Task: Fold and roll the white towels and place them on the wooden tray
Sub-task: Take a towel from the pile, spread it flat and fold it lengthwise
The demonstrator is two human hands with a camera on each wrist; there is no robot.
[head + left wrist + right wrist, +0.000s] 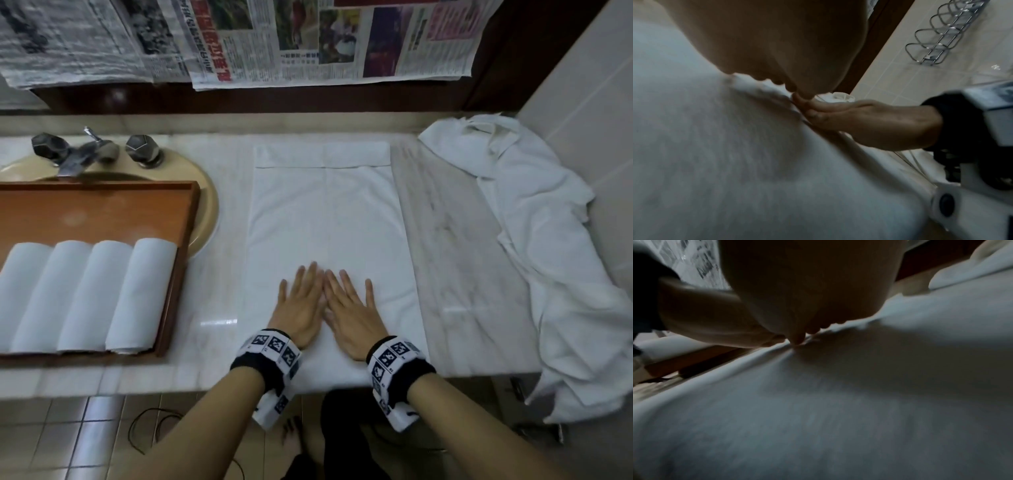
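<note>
A white towel [325, 212] lies flat on the marble counter, folded to a long strip with a folded band at its far end. My left hand [299, 305] and right hand [351, 308] press flat on its near part, side by side, fingers straight and touching at the middle. The left wrist view shows my left palm [766, 40] on the towel [725, 154] and the right hand [869, 120] beside it. From the right wrist, my right palm [807, 288] rests on the cloth [838, 402]. A wooden tray [102, 209] at the left holds several rolled white towels [85, 294].
A heap of loose white towels [534, 240] lies at the right end of the counter, hanging over the edge. The tray sits over a beige sink [205, 212] with a faucet [82, 150]. Newspapers [239, 37] cover the wall behind. A wire rack [945, 32] hangs on the tiled wall.
</note>
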